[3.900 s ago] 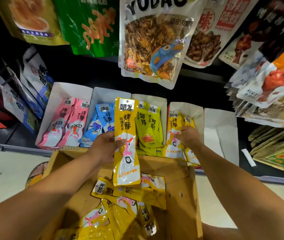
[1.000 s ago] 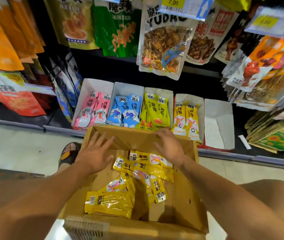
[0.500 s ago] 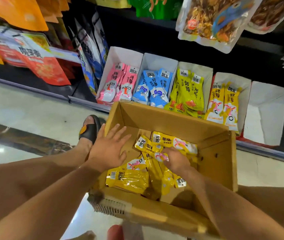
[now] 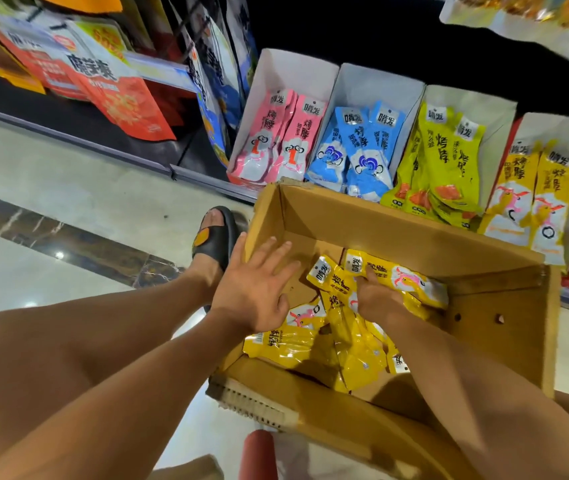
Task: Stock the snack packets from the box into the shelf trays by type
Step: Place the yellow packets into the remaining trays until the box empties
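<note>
An open cardboard box (image 4: 373,220) holds several yellow snack packets (image 4: 352,355). My right hand (image 4: 378,299) is down among them, fingers curled round a yellow packet (image 4: 401,277) near the top of the pile. My left hand (image 4: 259,289) hovers flat over the box's left side with fingers spread, holding nothing. Behind the box, white shelf trays hold pink packets (image 4: 276,140), blue packets (image 4: 356,150), green-yellow packets (image 4: 442,161) and yellow packets (image 4: 532,192).
Large snack bags (image 4: 110,84) stand on the low shelf to the left, and another bag (image 4: 525,26) hangs at top right. A foot in a black sandal (image 4: 215,233) rests on the tiled floor left of the box. A red object (image 4: 259,452) shows below the box.
My right hand has dropped from the yellow tray into the box and closed on a packet. My left hand, which held a yellow packet, is free and spread. The view has tilted downward.
</note>
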The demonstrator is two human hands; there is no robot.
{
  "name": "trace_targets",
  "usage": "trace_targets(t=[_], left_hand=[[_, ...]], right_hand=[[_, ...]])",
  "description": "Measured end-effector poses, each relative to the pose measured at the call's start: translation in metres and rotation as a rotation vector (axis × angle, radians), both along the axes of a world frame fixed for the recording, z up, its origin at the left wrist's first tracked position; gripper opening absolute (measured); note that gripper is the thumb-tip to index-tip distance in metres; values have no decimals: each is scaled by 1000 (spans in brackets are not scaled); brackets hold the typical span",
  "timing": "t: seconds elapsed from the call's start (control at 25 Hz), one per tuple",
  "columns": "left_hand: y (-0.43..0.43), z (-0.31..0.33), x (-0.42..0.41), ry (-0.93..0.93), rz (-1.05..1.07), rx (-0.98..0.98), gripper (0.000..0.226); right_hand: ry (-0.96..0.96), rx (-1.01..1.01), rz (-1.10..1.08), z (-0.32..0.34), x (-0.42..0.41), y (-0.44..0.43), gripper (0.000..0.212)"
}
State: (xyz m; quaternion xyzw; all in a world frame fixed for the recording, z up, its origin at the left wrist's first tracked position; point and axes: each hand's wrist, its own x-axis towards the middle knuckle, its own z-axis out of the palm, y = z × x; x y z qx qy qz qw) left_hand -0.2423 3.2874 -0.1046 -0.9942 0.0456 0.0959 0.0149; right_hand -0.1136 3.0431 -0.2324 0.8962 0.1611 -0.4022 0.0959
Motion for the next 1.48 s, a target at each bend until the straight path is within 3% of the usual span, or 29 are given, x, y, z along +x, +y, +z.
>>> trace_targets(t=[0.16, 0.32, 0.44, 0.64, 0.92, 1.12, 1.24, 1.36, 1.48], left_hand=[[-1, 4, 1, 28, 12, -6, 65], [-1, 10, 1, 34, 41, -55, 56], [0, 10, -1, -17, 60, -125, 54], [-1, 13, -1, -8, 123, -224, 70], [-1, 21, 1, -53, 225, -370, 68], [4, 8, 3, -99, 243, -329, 53], [5, 6, 4, -116, 236, -300, 50], [4, 5, 4, -123, 232, -277, 47], [3, 4, 4, -112, 239, -274, 45]], right_hand=[[-180, 109, 5, 7, 1, -8, 66], [-406, 422, -238, 50, 7, -21, 14], [-430, 735, -433, 85, 11, -23, 6], [-218, 1168, -754, 130, 13, -1, 30], [395, 1426, -967, 163, -7, 49, 25], [623, 1424, -1075, 150, 2, 49, 30], [475, 1170, -1025, 116, 13, 35, 28], [116, 708, -593, 61, 17, 4, 27], [25, 422, -230, 26, 12, -22, 54]])
